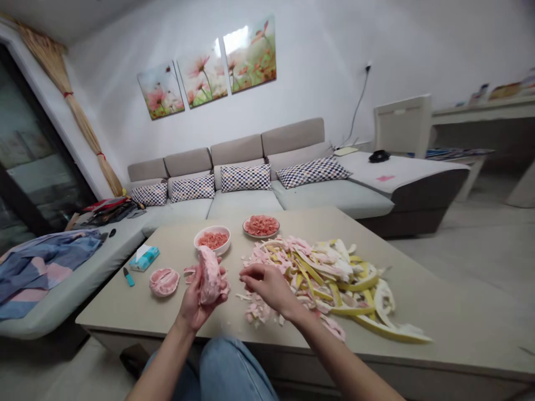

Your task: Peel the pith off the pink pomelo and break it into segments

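In my left hand (196, 301) I hold a chunk of peeled pomelo (209, 275) upright, with pink-white membrane on its outside. Just to its right, my right hand (267, 284) hovers at the left edge of a heap of pomelo peel (321, 267), apart from the chunk. Its thumb and forefinger are pinched; anything between them is too small to make out. Another pomelo piece (164, 282) lies on the table to the left. Behind my hands are a white bowl (225, 249) of pink pulp and a dark-rimmed plate (244, 229) piled with more pulp.
A blue tissue pack (144, 258) and a small teal-handled knife (129, 277) lie on the left of the low table (422, 301). Beyond it stands a long sofa (242, 203) with checked cushions. My knees are under the table's near edge.
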### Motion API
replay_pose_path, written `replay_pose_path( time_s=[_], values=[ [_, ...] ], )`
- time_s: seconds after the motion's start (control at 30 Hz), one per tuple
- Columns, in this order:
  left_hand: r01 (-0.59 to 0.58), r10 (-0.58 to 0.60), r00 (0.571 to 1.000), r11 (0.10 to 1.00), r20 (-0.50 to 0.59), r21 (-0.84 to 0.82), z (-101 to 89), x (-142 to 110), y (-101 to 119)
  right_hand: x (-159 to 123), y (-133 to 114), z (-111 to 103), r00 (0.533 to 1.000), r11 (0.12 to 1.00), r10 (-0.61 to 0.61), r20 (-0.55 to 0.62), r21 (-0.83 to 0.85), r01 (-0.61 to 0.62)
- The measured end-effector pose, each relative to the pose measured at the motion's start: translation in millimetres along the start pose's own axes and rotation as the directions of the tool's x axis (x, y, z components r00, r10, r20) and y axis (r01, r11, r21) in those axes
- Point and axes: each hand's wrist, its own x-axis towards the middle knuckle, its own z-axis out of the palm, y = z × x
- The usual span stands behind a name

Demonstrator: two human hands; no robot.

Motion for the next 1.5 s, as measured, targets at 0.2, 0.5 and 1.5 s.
replay_pose_path(
  time_s=[0.2, 0.5, 1.5],
  values=[
    [0.117, -0.118, 0.993, 0.992, 0.029, 0.040, -24.7, 2, -3, 23, 35, -21, 0.989, 0.959, -0.004, -0.145, -0.280, -0.037],
    [0.127, -0.129, 0.989, 0.991, -0.068, -0.034, -60.7, 28, -6, 35, 33, 6, 0.993, 0.915, 0.098, -0.061, -0.387, -0.114],
    [0.126, 0.109, 0.916, 0.836, -0.386, 0.535, -41.3, 54, -62, 42, 43, 42, 0.998, 0.995, 0.013, -0.060, 0.099, -0.007]
  ],
)
